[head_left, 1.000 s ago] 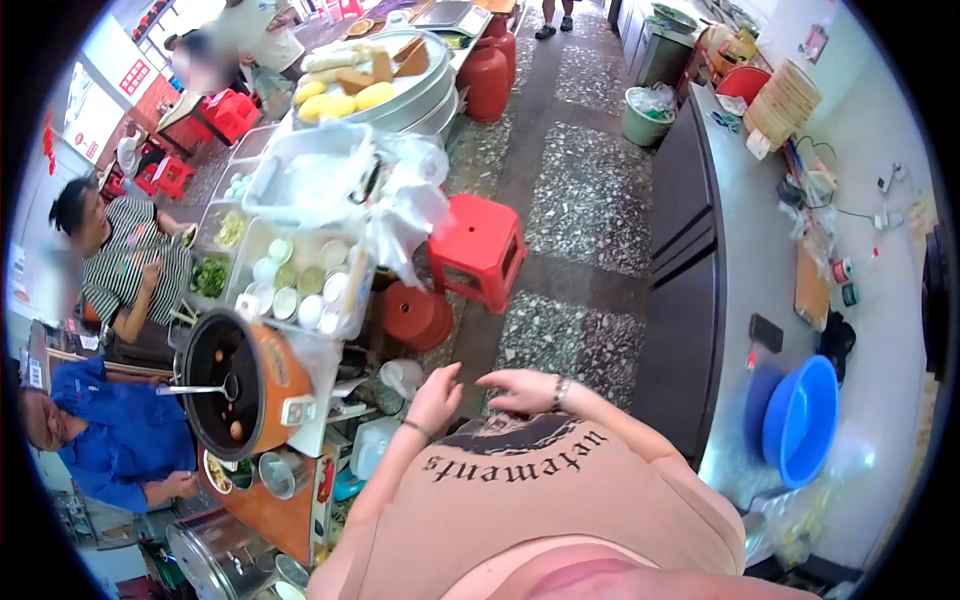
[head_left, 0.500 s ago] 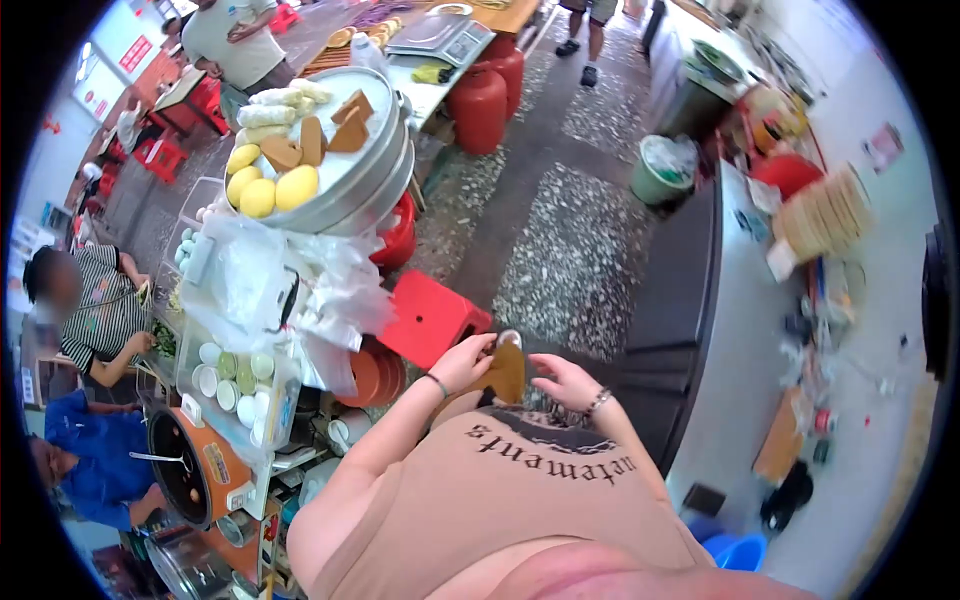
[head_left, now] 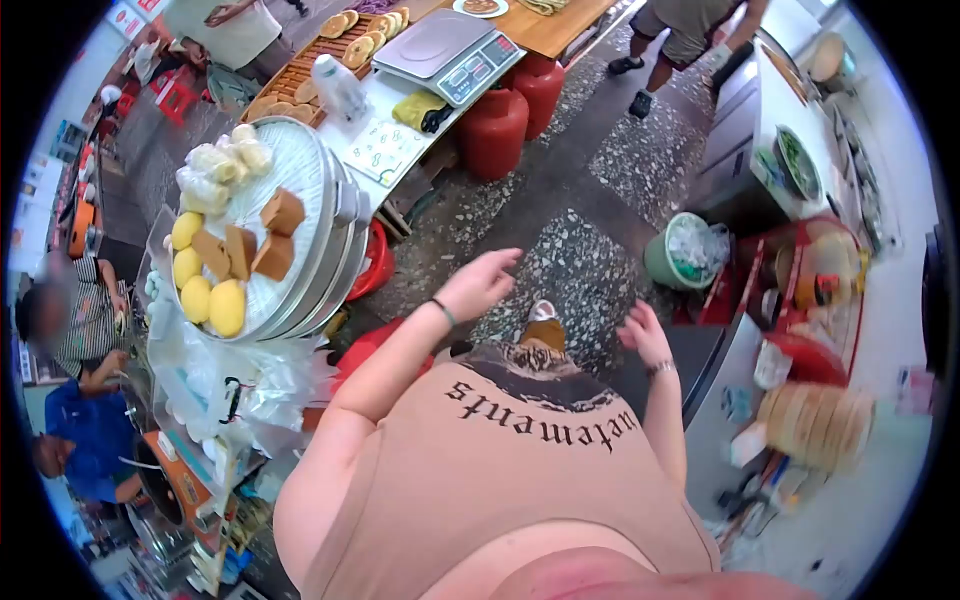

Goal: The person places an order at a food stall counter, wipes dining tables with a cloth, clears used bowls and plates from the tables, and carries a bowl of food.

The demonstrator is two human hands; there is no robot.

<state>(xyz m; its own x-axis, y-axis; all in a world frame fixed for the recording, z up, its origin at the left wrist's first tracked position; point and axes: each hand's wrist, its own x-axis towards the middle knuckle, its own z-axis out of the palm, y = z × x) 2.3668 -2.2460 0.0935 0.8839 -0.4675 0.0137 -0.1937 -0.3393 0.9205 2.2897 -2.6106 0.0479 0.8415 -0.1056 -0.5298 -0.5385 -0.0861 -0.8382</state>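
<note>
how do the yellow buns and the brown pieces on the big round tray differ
The yellow buns are rounded and smooth, while the brown pieces are angular, with flat faces and corners. The yellow buns line up near the rim; the brown pieces sit farther in. Both are uncovered on the same round tray.

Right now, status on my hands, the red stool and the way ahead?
Both hands empty: left, right. Red stool partly hidden. Green bin ahead, right. Person farther ahead.
</note>
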